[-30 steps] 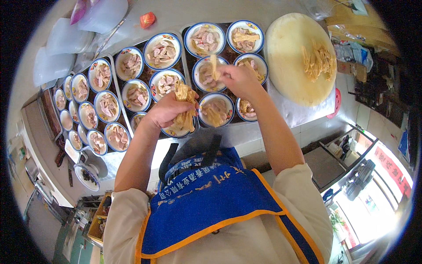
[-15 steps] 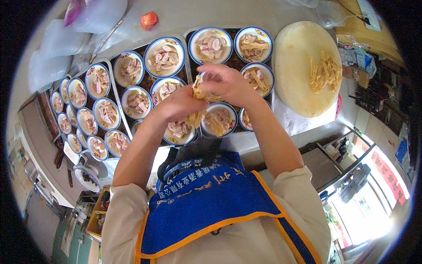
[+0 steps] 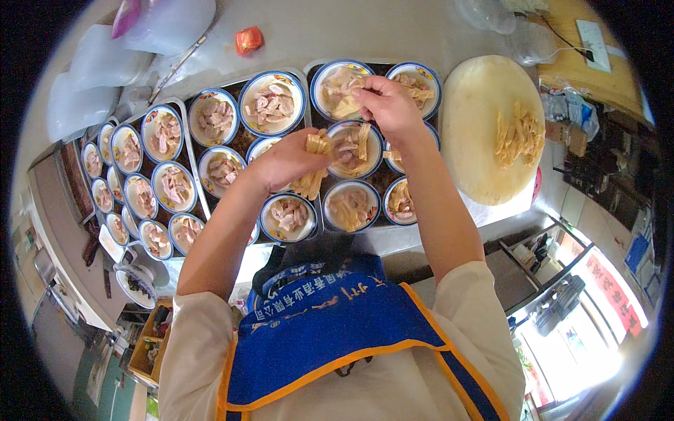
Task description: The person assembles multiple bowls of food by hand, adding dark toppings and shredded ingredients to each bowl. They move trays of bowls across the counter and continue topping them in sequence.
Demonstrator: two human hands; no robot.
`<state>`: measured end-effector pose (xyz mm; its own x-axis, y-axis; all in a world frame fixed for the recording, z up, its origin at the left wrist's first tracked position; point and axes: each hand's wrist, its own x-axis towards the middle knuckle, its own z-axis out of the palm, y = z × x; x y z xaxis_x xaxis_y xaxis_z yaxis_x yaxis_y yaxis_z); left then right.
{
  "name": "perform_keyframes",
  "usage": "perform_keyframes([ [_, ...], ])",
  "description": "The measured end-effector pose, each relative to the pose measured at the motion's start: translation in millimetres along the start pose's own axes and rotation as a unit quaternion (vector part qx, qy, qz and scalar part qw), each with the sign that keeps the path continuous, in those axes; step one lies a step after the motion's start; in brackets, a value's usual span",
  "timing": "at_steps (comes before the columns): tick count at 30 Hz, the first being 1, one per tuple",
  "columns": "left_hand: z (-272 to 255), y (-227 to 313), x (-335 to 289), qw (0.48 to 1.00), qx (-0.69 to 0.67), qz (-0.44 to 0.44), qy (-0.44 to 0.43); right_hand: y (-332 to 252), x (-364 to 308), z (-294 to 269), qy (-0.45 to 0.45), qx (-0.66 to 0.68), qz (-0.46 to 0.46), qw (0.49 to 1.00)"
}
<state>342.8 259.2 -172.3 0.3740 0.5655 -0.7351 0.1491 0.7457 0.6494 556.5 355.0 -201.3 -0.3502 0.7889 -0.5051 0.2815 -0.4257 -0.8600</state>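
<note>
My left hand is closed around a bunch of yellow tofu skin strips, held above the bowls in the middle. The fingers of my right hand are pinched at the edge of a far bowl, where a pale yellow strip meets the fingertips. That bowl has pale meat pieces in it. Between my hands, a blue-rimmed bowl contains meat with yellow strips at its side. Closer to me, another bowl has strips lying over its meat.
Several meat-filled bowls stand in trays to the left. At the right, a round cutting board bears a pile of strips. White plastic tubs and a small red packet are at the back.
My right hand has moved away from my left hand to the far bowl. My left hand still holds its bunch. The middle bowl and its strips have come into view.
</note>
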Motion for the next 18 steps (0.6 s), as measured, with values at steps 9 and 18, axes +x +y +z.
perform_keyframes([
  [9, -4.5, -36.3, -32.4, 0.991, -0.128, 0.029, 0.040, -14.9, -37.0, 21.0, 0.038, -0.184, -0.077, 0.979],
  [18, -7.9, -43.2, -61.0, 0.985, -0.147, 0.081, 0.037, -18.6, -67.2, 104.6, -0.116, -0.205, -0.182, 0.955],
])
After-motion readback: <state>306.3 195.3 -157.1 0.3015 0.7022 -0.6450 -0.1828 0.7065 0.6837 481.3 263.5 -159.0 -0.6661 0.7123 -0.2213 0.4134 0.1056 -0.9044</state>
